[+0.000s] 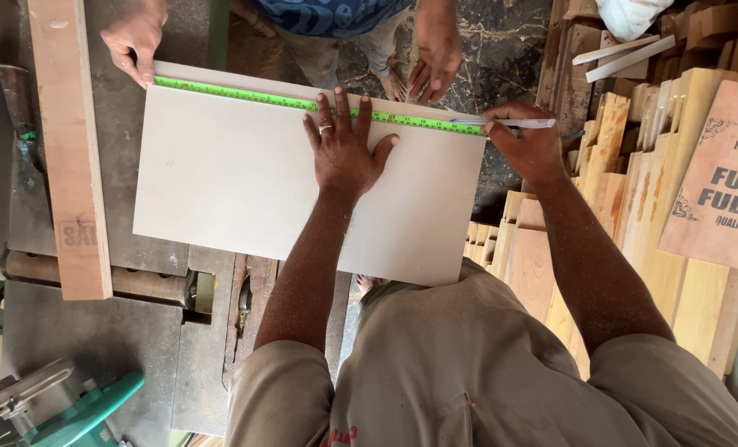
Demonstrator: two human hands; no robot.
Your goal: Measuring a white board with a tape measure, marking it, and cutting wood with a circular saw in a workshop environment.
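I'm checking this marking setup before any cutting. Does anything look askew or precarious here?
The pale board lies skewed on the saw table, and its right part juts past the table's edge, unsupported. The left hand pins the tape measure; the right hand holds a pen. Nothing looks damaged.

One head-worn camera looks almost straight down from above the person's shoulders, fairly near. The pale board (303, 182) on the worktop (104, 339) fills the middle; a second person stands at the far edge, stacked timber (634, 190) on the right.
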